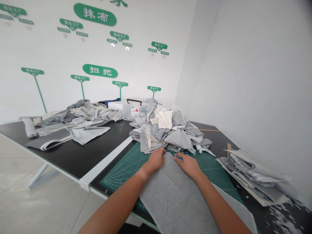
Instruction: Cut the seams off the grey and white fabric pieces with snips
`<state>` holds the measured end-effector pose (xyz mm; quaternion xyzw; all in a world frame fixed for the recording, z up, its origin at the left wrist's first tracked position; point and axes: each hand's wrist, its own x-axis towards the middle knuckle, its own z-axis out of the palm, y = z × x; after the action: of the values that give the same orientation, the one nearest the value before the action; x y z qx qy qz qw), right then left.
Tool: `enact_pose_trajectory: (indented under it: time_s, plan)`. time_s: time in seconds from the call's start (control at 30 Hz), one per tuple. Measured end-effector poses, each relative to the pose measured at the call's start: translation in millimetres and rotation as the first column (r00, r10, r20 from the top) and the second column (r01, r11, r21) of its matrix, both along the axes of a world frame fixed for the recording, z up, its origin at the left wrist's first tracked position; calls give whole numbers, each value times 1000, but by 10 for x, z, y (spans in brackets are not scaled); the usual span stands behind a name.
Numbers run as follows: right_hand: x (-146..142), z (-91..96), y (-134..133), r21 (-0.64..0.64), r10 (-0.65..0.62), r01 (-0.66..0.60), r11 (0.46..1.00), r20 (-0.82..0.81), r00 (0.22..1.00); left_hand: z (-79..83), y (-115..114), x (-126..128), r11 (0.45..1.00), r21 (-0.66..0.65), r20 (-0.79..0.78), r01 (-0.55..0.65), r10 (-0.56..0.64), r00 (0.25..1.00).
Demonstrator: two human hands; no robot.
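A long grey cloth [177,195] stretches from the cutting mat toward my body, its narrow far end between my two hands. At that end's left edge, my left hand [156,158] pinches the fabric with thumb and fingers together. On the other side, my right hand [189,165] is closed around a small blue tool [179,158], perhaps snips; its tip points toward the cloth's far end. The green gridded cutting mat [122,167] lies underneath. Just beyond my hands rises a heap of grey and cream cloth pieces [179,138].
Folded cloths [258,175] are stacked at the right, with scraps [282,216] scattered beside them. More loose fabric [83,122] covers the table's far left. A clear plastic box [135,110] with a dark handle stands at the back. White walls close off the back and right.
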<state>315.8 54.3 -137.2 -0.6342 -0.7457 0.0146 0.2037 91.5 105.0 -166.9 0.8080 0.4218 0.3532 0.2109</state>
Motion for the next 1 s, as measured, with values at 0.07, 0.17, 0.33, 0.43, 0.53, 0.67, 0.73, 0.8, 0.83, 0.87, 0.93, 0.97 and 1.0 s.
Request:
enact_pose_trajectory:
  time_s: [0.07, 0.17, 0.33, 0.43, 0.53, 0.67, 0.73, 0.8, 0.83, 0.87, 0.93, 0.97, 1.0]
  plan:
    - [18, 46, -88, -4, 37, -37, 999, 21, 999, 31, -27, -8, 1000, 21, -30, 9, -8, 1000]
    - [49, 54, -250, -20, 76, -75, 997, 43, 996, 78, -82, -6, 999, 38, -74, 3, 0, 997]
    - [97, -61, -427, -32, 90, -88, 996, 95, 991, 168, -149, -4, 999, 27, -142, -38, 41, 989]
    - [88, -99, -454, -5, 66, -65, 998, 145, 987, 259, -168, -78, 997, 20, -166, -72, 75, 983]
    - [60, -92, -462, 33, 36, -44, 998, 198, 980, 385, -219, -277, 997, -2, -173, -82, 81, 982]
    - [44, -73, -479, 61, 15, -30, 998, 237, 971, 583, -428, -730, 982, -188, -95, 2, -20, 995]
    - [49, -69, -494, 55, 12, -26, 998, 242, 970, 680, -607, -986, 918, -372, 43, 142, -135, 990]
    - [56, -62, -510, 61, 0, -15, 998, 238, 971, 761, -823, -1228, 812, -503, 190, 296, -230, 954]
    - [61, -52, -519, 72, -7, -10, 997, 229, 973, 792, -937, -1341, 751, -550, 250, 365, -269, 930]
    - [66, -34, -530, 87, -15, -4, 996, 210, 978, 815, -1051, -1449, 698, -585, 302, 413, -285, 910]
    - [83, 34, -571, 116, -30, 16, 993, 127, 991, 837, -1264, -1654, 596, -649, 370, 473, -297, 880]
    - [97, 87, -613, 113, -39, 32, 993, 58, 998, 833, -1359, -1752, 544, -677, 388, 497, -310, 868]
    - [118, 153, -676, 89, -48, 50, 995, -22, 999, 816, -1443, -1847, 476, -709, 394, 521, -345, 852]
